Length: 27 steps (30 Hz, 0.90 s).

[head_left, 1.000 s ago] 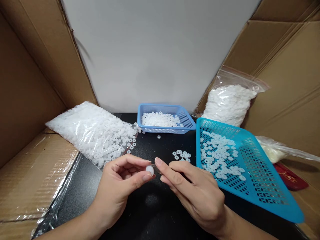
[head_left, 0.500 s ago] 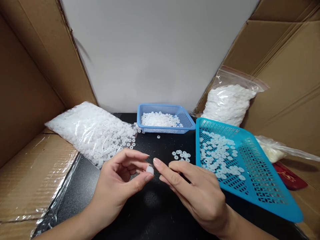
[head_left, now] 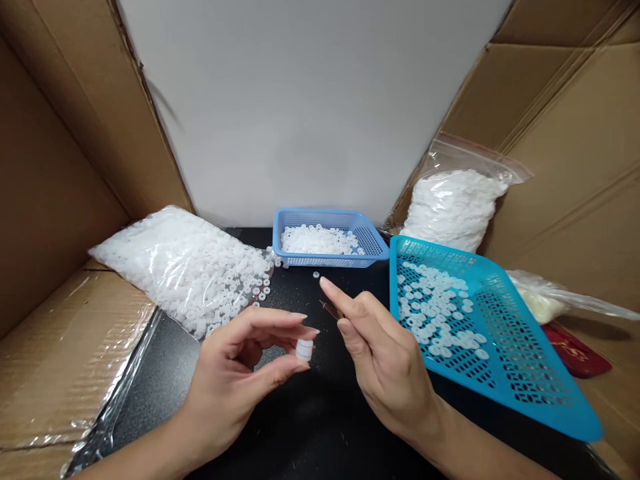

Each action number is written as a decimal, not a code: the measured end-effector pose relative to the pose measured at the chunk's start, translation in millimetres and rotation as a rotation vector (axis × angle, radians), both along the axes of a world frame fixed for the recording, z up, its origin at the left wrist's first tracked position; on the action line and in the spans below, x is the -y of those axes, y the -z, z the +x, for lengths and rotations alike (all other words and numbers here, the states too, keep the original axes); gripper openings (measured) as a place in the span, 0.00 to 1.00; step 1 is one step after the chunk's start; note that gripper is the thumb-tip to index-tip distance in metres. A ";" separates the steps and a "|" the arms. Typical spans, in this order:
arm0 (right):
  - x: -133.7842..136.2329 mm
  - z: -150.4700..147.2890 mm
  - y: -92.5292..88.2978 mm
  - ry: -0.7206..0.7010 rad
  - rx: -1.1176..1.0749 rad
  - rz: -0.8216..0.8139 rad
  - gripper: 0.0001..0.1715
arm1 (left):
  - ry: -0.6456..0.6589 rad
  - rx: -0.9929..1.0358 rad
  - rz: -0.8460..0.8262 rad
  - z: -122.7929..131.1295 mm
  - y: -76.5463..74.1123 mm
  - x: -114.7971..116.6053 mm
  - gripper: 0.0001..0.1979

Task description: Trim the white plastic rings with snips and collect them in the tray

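Observation:
My left hand (head_left: 240, 373) is closed in a pinch, thumb and fingers holding a short stack of small white plastic rings (head_left: 304, 349) just above the black table (head_left: 300, 427). My right hand (head_left: 385, 360) hovers a little to the right of the stack and apart from it. Its forefinger points up and away, and the other fingers grip a thin dark pin (head_left: 329, 308) whose tip sticks out to the left. One loose ring (head_left: 316, 274) lies beyond the fingertip.
A small blue basket (head_left: 286, 217) of rings stands at the back. A tilted teal tray (head_left: 500, 393) with several rings lies right. Clear bags of white rings rest at left (head_left: 185, 263) and back right (head_left: 455, 207). Cardboard walls (head_left: 55, 167) enclose both sides.
My right hand has pulled away from the ring stack, rising and moving back right, and now covers the small pile of rings on the table. My left hand has stayed put, the stack turned upright.

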State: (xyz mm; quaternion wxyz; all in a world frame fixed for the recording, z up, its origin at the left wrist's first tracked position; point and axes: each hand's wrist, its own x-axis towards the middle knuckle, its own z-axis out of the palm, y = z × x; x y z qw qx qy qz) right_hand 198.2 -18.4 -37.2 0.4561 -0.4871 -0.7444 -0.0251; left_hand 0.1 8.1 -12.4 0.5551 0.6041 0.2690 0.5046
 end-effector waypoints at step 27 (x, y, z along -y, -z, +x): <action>8.0 0.1 1.9 -0.214 -0.045 0.172 0.24 | 0.016 0.027 -0.185 -1.4 8.9 -3.7 0.10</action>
